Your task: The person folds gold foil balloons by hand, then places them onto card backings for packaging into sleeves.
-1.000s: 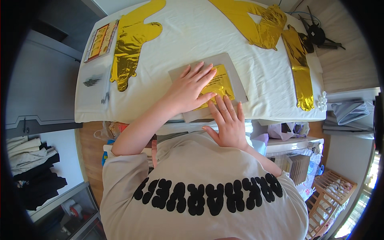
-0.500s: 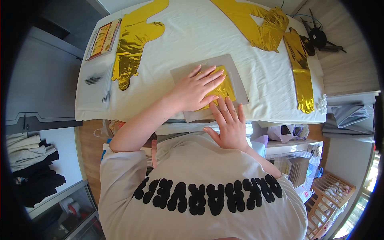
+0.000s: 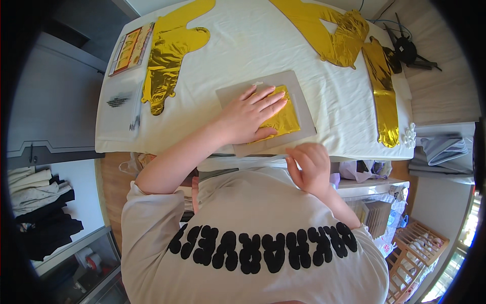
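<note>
A folded gold foil balloon [image 3: 283, 120] lies flat on a grey card sheet [image 3: 305, 99], inside what seems a clear sleeve. My left hand [image 3: 251, 114] rests on the foil with its fingers stretched out and covers its left part. Off the card, by the table's near edge, my right hand [image 3: 311, 166] hangs with loosely bent fingers. Its thumb stands apart from the fingers, and nothing shows in it. Slight motion blur softens its fingertips.
Flat gold foil balloons lie at the table's far left [image 3: 164, 55], far right [image 3: 339, 43] and right edge [image 3: 386, 101]. At left are a printed picture pack [image 3: 132, 49] and clear bags [image 3: 119, 114]. A black stand [image 3: 405, 49] sits back right on the white tablecloth [image 3: 243, 45].
My right hand has lifted off the lower edge of the foil, moved right and nearer to me, and its fingers have bent. My left hand stays pressed on the foil.
</note>
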`<move>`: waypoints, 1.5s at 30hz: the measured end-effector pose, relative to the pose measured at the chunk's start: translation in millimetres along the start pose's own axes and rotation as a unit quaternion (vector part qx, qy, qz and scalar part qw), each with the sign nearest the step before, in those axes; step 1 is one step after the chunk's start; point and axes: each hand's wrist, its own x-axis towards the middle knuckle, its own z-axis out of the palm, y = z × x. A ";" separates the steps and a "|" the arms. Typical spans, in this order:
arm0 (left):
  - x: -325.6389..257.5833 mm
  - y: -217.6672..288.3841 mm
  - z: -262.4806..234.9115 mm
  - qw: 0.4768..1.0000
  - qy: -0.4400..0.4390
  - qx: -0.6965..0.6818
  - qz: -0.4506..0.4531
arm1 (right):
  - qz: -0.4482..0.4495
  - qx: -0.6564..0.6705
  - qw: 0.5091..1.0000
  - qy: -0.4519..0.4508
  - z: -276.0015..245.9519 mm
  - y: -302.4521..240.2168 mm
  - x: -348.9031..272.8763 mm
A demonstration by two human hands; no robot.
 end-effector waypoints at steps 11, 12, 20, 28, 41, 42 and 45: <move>1.1 -1.3 -1.7 1.000 -0.006 -0.013 -0.003 | 0.056 -0.034 0.996 -0.057 -3.0 31.1 40.4; 1.4 -2.0 -4.7 1.000 -0.006 -0.013 -0.004 | 0.055 -0.033 0.996 -0.058 -4.1 33.4 39.5; -9.3 -36.5 -7.0 0.951 0.093 -0.292 0.030 | 0.049 -0.005 0.997 -0.061 -5.0 35.2 41.8; -105.6 6.5 -41.7 0.722 0.251 -0.613 -0.200 | 0.083 0.013 0.995 -0.061 -19.2 17.2 64.8; -157.9 65.4 33.0 0.653 -0.051 -0.668 -0.353 | -0.053 -0.068 0.992 -0.092 -11.3 3.8 69.1; -155.8 65.0 37.5 0.651 -0.048 -0.675 -0.344 | -0.050 -0.074 0.992 -0.093 -10.8 2.6 68.4; -148.5 64.9 43.0 0.650 -0.039 -0.693 -0.310 | -0.041 -0.087 0.990 -0.102 -9.7 -1.0 65.3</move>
